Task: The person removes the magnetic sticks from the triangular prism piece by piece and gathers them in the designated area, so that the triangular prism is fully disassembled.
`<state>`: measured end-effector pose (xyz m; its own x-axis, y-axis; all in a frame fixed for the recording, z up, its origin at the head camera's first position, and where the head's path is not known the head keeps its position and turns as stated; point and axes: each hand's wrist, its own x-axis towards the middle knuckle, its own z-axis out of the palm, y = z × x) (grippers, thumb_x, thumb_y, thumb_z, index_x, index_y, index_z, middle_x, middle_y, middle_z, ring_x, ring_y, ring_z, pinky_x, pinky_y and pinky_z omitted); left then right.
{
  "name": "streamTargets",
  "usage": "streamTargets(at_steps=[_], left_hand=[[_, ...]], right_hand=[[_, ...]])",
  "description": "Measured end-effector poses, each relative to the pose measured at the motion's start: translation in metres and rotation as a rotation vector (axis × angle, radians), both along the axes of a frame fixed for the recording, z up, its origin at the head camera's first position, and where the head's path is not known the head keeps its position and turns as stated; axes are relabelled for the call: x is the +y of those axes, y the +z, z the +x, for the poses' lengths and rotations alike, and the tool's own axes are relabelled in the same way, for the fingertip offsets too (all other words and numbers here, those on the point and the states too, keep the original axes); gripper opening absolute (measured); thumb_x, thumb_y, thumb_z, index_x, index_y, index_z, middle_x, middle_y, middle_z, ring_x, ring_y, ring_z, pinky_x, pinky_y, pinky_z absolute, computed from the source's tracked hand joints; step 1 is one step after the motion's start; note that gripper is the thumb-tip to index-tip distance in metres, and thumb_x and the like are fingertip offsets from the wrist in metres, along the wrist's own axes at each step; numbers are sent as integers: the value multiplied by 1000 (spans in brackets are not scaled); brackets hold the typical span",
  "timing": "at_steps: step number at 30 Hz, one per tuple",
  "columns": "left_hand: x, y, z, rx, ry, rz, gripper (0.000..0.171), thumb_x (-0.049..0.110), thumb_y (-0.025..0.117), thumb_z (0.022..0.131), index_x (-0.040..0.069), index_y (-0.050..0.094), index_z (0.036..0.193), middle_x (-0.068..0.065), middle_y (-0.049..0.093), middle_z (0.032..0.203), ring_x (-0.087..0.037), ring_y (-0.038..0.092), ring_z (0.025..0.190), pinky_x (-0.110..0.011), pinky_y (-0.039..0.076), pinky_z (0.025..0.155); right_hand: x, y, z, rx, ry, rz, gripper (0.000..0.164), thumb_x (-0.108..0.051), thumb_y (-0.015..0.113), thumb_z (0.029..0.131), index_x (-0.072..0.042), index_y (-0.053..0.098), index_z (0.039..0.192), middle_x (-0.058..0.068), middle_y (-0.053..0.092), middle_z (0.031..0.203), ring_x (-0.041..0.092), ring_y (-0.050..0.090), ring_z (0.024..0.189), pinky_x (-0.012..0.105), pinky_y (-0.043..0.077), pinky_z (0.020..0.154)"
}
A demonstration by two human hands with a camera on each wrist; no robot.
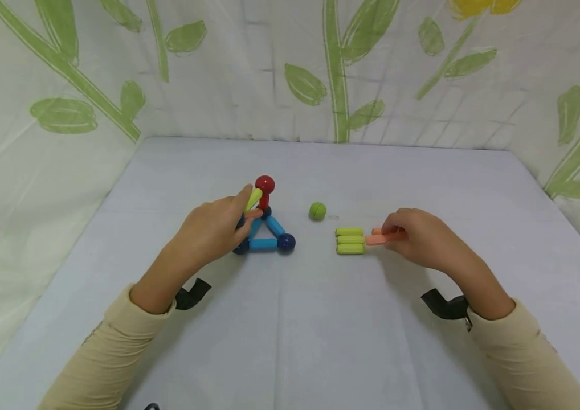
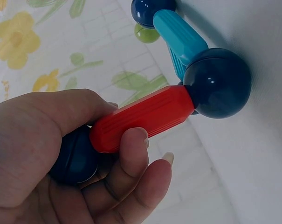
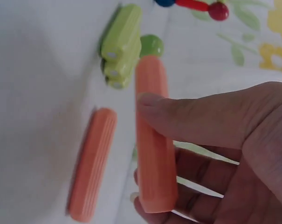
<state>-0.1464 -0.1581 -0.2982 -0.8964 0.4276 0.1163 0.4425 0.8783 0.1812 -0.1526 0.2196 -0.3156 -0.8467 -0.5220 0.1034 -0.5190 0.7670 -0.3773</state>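
Two hands (image 1: pixel 213 230) (image 1: pixel 420 236) apart above tabletop (image 1: pixel 321 330)

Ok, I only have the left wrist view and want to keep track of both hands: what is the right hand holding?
Observer: The right hand pinches an orange rod.
Operator: Is there another rod like it?
Observer: Yes, a second orange rod lies on the table nearby.
Operator: Anything just left of those?
Observer: Three yellow-green rods lie side by side there, as the head view shows.
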Motion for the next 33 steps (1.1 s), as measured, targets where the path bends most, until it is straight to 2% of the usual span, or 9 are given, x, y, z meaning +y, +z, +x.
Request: streamTargets(at_steps=[9,15,22,28,33], left_hand=[[0,-2,0,15,-3,2,60,17,64,97,-8,41,146,-23,69,108,-25,61,67,-34,53,56],[1,-2,0,17,-3,0,60,17,64,98,-8,41,146,-23,69,107,-24,60,66,-33,52,54],[1,-1,0,14,-1,-3,60,17,64,98,-8,40,147,-23,69,107,-23,59,64,-33,51,54],[1,0,1,14,2,-5,60,17,64,98,-8,40,147,-23,69,106,-24,59,64,-34,51,54],[1,-1,1,18,1,-2,60,17,64,98,-8,41,147,-23,69,106,-23,59,65,-33,51,54]], right_hand=[[16,-7,-10,-118,-25,48,11,0,77,81,-9,72,78,-2,65,80,20,56,75,38,47,68],[16,-16,-13,-142,-64,60,14,-9,82,81,-11,69,77,-2,66,81,21,56,77,39,46,70],[15,-15,-14,-98,-103,94,14,-8,78,85,-10,67,76,7,70,84,23,55,74,39,44,67],[13,-15,-15,-79,-113,106,15,-3,76,84,-9,65,77,1,59,73,24,54,73,40,43,66],[12,-16,-15,-89,-114,105,13,-5,77,85,-8,66,80,1,59,74,25,55,75,41,45,68]])
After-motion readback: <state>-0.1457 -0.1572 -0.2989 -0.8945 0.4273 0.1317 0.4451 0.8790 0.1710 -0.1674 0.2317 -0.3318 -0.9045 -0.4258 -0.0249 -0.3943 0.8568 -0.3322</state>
